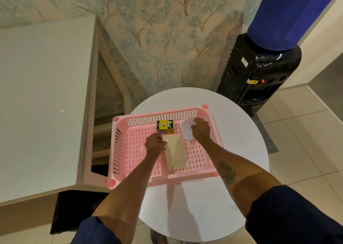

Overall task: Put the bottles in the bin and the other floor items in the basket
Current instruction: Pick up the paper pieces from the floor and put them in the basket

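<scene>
Both hands lowered inside pink basket [118, 147] on round white table [232, 132]. Left hand [155, 144] pinched corner of tan envelope [176, 154], lying flat on basket floor. Right hand [201, 130] curled round white card [187, 130] near far wall. Yellow box [165, 126] already inside, between hands. Best released low and flat, clear of box. No bottles or bin in view. Beyond: large pale table [42, 95], tree-patterned wallpaper [167, 39], black water dispenser [259, 76], tiled floor [306, 141].
</scene>
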Motion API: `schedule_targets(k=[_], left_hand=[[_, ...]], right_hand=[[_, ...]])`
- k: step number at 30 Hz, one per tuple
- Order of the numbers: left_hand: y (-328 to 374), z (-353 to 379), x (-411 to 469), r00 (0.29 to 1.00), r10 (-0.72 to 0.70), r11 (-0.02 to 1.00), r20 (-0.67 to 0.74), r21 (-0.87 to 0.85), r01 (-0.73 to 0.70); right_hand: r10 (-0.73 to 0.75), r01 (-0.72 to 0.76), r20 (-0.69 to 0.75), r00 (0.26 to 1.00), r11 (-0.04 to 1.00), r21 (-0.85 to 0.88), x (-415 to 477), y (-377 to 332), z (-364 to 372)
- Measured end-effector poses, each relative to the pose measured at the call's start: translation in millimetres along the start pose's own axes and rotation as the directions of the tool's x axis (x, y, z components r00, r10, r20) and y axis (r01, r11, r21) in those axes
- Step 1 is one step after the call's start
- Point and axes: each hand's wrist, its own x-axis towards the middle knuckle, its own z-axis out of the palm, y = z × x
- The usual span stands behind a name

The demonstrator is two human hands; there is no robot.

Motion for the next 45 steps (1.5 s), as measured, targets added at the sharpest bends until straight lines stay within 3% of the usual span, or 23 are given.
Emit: schedule_targets(k=[6,16,22,30,35,45], left_hand=[[-2,6,7,1.000,-0.009,1.000,-0.018,0.010,0.009],[-7,5,13,0.996,0.094,0.978,-0.001,0.188,-0.093],[-6,0,8,0.987,0.161,0.921,0.024,0.355,-0.159],[-11,0,-1,0.984,0.167,0.902,0.053,0.394,-0.175],[-16,0,-5,0.979,0.199,0.931,0.046,0.303,-0.204],[-16,-24,-15,0.929,0.356,0.829,0.096,0.427,-0.362]], right_hand=[[0.010,-0.010,-0.003,1.000,1.000,-0.011,11,-1,4],[0.002,-0.001,-0.045,0.999,1.000,0.006,3,3,-3],[0.046,-0.039,0.060,0.997,0.992,-0.121,-11,12,-12],[0.105,-0.075,0.155,0.982,0.980,-0.187,-37,27,-18],[0.102,-0.074,0.118,0.988,0.972,-0.222,-49,29,-20],[0.163,-0.141,0.058,0.985,0.952,-0.273,-71,25,-22]])
